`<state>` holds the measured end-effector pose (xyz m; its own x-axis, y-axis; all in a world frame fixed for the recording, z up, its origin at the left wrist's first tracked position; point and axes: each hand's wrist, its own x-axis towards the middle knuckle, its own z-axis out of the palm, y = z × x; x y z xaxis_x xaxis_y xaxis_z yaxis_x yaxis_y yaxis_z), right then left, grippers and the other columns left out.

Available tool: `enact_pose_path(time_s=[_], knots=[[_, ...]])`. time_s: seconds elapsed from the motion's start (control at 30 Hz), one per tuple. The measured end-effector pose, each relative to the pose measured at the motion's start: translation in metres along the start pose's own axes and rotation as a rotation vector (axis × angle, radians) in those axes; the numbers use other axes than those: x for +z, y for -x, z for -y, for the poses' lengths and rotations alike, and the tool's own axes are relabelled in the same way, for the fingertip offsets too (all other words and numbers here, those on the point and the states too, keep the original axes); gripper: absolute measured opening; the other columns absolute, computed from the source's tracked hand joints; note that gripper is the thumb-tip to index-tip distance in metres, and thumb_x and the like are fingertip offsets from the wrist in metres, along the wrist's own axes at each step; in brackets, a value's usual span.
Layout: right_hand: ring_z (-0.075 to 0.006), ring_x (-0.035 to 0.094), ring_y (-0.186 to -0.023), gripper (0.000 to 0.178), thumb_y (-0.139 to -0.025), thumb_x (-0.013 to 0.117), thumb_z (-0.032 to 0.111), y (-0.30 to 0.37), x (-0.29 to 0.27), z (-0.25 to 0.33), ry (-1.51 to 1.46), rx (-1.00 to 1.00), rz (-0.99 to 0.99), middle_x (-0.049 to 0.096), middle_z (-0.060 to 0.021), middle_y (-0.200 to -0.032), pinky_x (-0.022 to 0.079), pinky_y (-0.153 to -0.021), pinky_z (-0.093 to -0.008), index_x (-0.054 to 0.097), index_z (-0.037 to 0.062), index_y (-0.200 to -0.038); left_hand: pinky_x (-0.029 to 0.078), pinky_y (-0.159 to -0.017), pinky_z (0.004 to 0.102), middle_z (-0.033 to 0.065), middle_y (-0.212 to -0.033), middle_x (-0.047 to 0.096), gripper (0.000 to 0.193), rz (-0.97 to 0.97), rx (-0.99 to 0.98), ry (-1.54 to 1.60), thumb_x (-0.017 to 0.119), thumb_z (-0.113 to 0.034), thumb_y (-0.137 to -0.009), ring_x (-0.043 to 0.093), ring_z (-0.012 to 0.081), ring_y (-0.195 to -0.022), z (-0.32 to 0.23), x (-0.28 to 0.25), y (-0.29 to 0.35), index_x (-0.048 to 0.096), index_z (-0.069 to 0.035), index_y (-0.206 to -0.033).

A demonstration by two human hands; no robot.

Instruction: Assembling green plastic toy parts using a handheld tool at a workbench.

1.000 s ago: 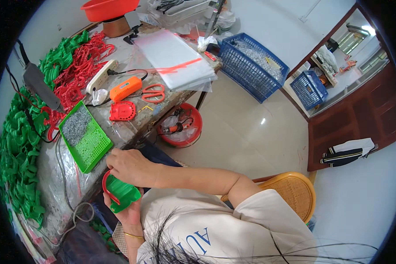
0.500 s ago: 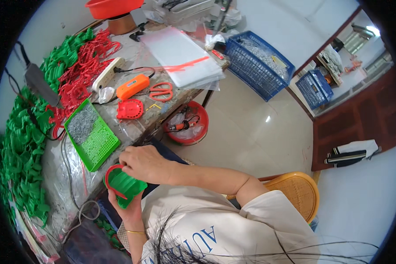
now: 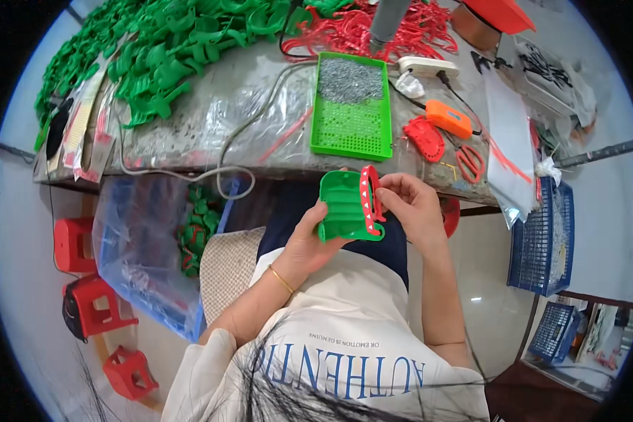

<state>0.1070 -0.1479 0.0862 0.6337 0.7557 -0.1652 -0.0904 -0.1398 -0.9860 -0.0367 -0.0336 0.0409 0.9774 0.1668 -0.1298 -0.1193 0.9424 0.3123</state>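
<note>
My left hand (image 3: 304, 235) is closed on a green plastic sleigh-shaped piece (image 3: 342, 204), its ribbed hollow facing up, just in front of the table edge. Along the right side of this piece stands a red trim strip (image 3: 366, 200) with white triangles and a curled lower end. The thumb and fingers of my right hand (image 3: 413, 207) pinch the red strip. Whether the strip is fastened to the green piece, I cannot tell. Beyond my hands, a green perforated tray (image 3: 352, 144) holds a heap of small grey metal parts (image 3: 349, 81).
Green plastic pieces (image 3: 183, 49) and red strips (image 3: 380, 28) lie heaped along the back. An orange tool (image 3: 449, 119), red scissors (image 3: 470, 163) and a power strip (image 3: 427, 67) sit right of the tray. A blue bin (image 3: 148, 239) stands lower left, near red stools (image 3: 98, 309).
The view has swung left, bringing the blue bin and stools into sight. The green piece is turned, and my right hand has shifted to its right side, at the red strip.
</note>
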Motion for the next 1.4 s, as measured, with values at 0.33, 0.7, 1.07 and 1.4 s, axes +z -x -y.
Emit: enact_pose_path(time_s=[0.33,0.7,1.07,1.4], knots=[[-0.0050,0.057,-0.070,0.013,-0.086,0.060,0.003,0.002,0.009,0.005,0.071,0.046,-0.022,0.063,-0.0021,-0.081,0.047,-0.063,-0.0192,0.060,-0.0042,-0.096,0.041,-0.100,0.0455,0.0066,-0.140,0.038,0.081,0.024,0.043,-0.067,0.065,-0.038,-0.080,0.044,0.0246,-0.125,-0.006,0.001,-0.002,0.020,-0.019,-0.144],[-0.0047,0.058,-0.068,0.011,-0.085,0.061,0.004,-0.002,0.006,0.006,0.151,0.063,-0.030,0.063,-0.0021,-0.079,0.047,-0.063,-0.0184,0.061,-0.0039,-0.094,0.040,-0.101,0.0436,0.0071,-0.141,0.036,0.086,0.002,0.083,-0.182,0.069,-0.036,-0.079,0.042,0.0239,-0.127,-0.007,-0.001,-0.001,0.017,-0.019,-0.146],[-0.0038,0.056,-0.069,0.012,-0.085,0.062,0.005,-0.005,0.009,-0.005,0.150,0.067,-0.075,0.063,-0.0015,-0.080,0.045,-0.063,-0.0176,0.062,-0.0029,-0.094,0.040,-0.101,0.0433,0.0058,-0.141,0.036,0.093,-0.013,0.083,-0.205,0.074,-0.037,-0.075,0.042,0.0226,-0.126,-0.009,-0.001,-0.004,0.017,-0.019,-0.146],[-0.0019,0.052,-0.064,0.011,-0.083,0.065,0.006,-0.005,0.016,-0.001,0.331,0.030,-0.166,0.061,0.0013,-0.076,0.043,-0.059,-0.0170,0.063,-0.0015,-0.090,0.041,-0.100,0.0369,0.0069,-0.139,0.039,0.095,-0.043,0.116,-0.241,0.077,-0.035,-0.071,0.042,0.0210,-0.125,-0.008,0.000,-0.007,0.020,-0.016,-0.145]])
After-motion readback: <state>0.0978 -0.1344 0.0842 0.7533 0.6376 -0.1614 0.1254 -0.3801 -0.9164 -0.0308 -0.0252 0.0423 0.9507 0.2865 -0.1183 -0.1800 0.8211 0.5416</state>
